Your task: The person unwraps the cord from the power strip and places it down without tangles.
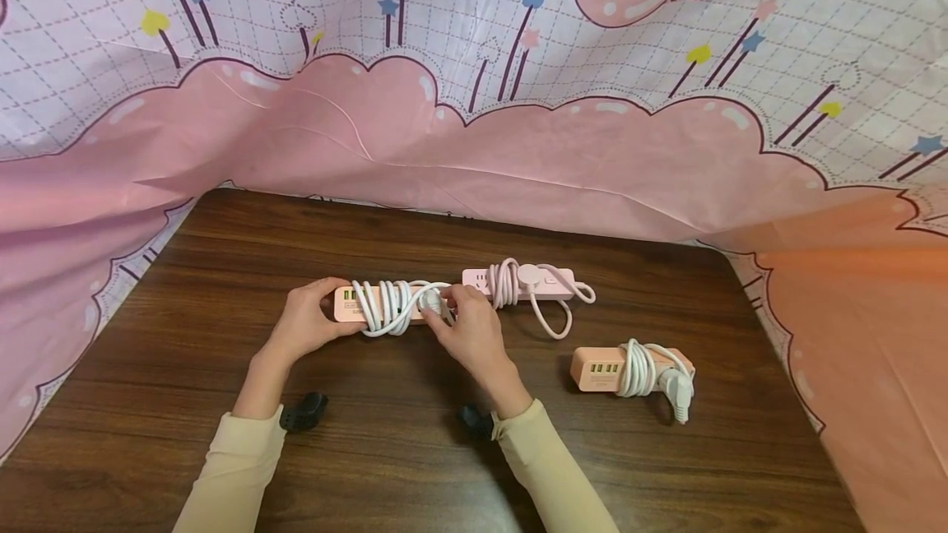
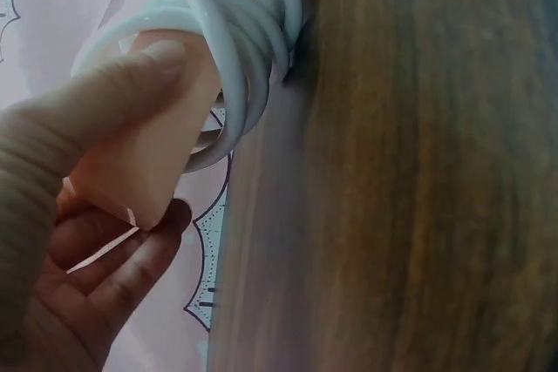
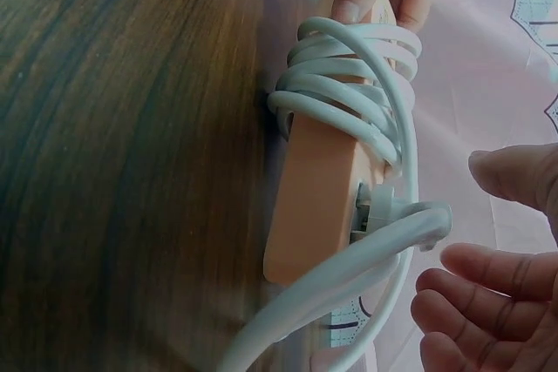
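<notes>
Between hands: power strip (image 1: 385, 304); L hand (image 1: 307, 321) grips end, R hand (image 1: 468, 327) open at plug (image 1: 429, 300).

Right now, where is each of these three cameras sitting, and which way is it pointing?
Head: worn on the head, looks forward and down at the wooden table; both hands and sleeves show.
Left wrist: on the left wrist, faces the left hand gripping the orange power strip.
Right wrist: on the right wrist, faces the right hand beside the plug.
All share that strip's white cord.
</notes>
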Demonstrator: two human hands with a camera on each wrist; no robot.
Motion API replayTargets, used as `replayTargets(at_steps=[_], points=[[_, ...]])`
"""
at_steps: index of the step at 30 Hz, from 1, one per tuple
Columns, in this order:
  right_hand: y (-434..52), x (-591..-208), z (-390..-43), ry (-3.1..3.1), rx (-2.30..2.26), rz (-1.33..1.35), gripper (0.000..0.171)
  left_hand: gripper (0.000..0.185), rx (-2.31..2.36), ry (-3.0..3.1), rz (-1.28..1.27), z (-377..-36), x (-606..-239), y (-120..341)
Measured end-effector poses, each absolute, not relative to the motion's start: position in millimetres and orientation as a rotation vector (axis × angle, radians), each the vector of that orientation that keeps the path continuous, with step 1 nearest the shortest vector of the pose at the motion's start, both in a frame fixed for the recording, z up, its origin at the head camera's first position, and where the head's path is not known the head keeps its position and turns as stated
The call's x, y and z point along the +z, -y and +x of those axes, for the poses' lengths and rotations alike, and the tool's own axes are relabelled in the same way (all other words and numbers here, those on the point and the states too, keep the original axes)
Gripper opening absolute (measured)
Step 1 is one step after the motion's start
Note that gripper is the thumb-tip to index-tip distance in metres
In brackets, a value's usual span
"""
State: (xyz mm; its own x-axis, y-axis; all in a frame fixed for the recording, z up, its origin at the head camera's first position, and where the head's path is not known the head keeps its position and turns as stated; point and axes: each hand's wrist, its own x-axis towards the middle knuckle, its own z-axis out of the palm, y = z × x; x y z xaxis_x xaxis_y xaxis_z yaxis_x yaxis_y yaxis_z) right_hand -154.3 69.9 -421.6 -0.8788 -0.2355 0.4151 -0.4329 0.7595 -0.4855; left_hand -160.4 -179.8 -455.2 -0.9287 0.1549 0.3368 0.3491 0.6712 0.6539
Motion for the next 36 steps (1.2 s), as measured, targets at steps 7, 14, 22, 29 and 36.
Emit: replayTargets(at_steps=[7,14,22,29,36], points=[[-74.8,-419.2,-153.4,2.581,0.898,0.531,0.027,0.057,-1.225,2.531,-0.405,-157.2,-457.5,183.4],[-80.2,-409.0,-148.7,2.537,0.928,0.560,0.027,0.056,-1.282,2.453,-0.373,-147.5,-446.0,187.3],[-85.6,-387.8,-139.1,2.470,0.942,0.624,0.027,0.059,-1.381,2.337,-0.387,-139.6,-431.3,181.6],[-96.0,-367.7,-131.5,2.416,0.898,0.616,0.027,0.056,-1.462,2.220,-0.499,-127.8,-391.3,155.8],[-108.3,-352.1,-124.5,2.407,0.855,0.559,0.030,0.053,-1.543,2.155,-0.584,-123.2,-371.1,132.9]])
